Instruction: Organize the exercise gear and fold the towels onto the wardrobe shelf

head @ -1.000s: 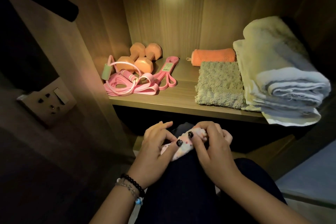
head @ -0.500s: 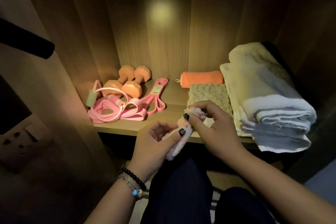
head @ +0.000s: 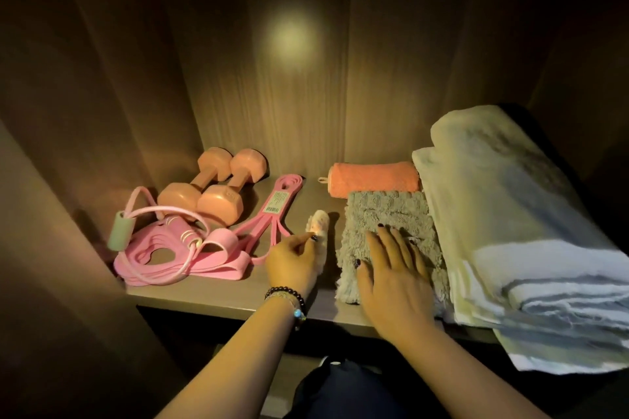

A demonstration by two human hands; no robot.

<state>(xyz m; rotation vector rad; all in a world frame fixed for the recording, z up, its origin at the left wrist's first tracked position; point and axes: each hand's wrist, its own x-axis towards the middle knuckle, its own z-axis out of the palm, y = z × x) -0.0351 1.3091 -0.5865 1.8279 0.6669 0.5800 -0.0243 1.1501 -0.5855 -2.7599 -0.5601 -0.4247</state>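
Left hand (head: 293, 260) pinches small rolled cloth (head: 319, 231), pattern blurred; right hand (head: 391, 269), fingers straight, lies flat on grey towel (head: 388, 214), hiding its middle.

a wood-grain back panel (head: 340, 119) is seen at the far side, with vertical seams. a round patch of light (head: 292, 41) is cast on it, above centre. a left side panel (head: 102, 95) and a right side panel (head: 561, 44) are set at either edge, both in shadow. a dark beaded bracelet (head: 285, 292) and a paler beaded bracelet (head: 295, 309) with a blue bead are worn side by side, near centre. dark fabric (head: 340, 391) is visible at the near edge.
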